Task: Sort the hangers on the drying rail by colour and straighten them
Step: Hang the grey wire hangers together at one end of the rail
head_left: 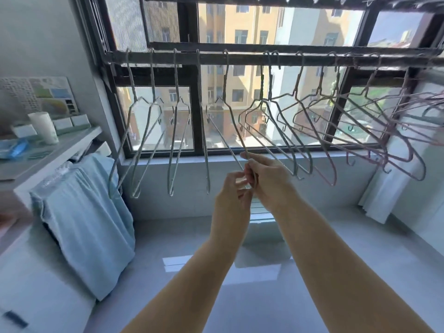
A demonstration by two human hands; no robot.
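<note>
A dark drying rail [240, 57] runs across the window. Several grey-green wire hangers [149, 140] hang from its left and middle parts, turned edge-on. Several pink hangers [374, 140] crowd the right end, tilted and overlapping. The fifth hanger from the left [227, 109] hangs from the middle of the rail. My right hand [266, 179] grips its lower end, fingers curled round the wire. My left hand [231, 191] is just left of it and pinches the same lower corner of that hanger.
A light blue cloth [91, 219] drapes over a white unit at the left. A shelf [55, 145] above it carries a white cup [44, 127] and small boxes. The window sill [264, 156] runs below the hangers. A white curtain [384, 188] hangs at the right.
</note>
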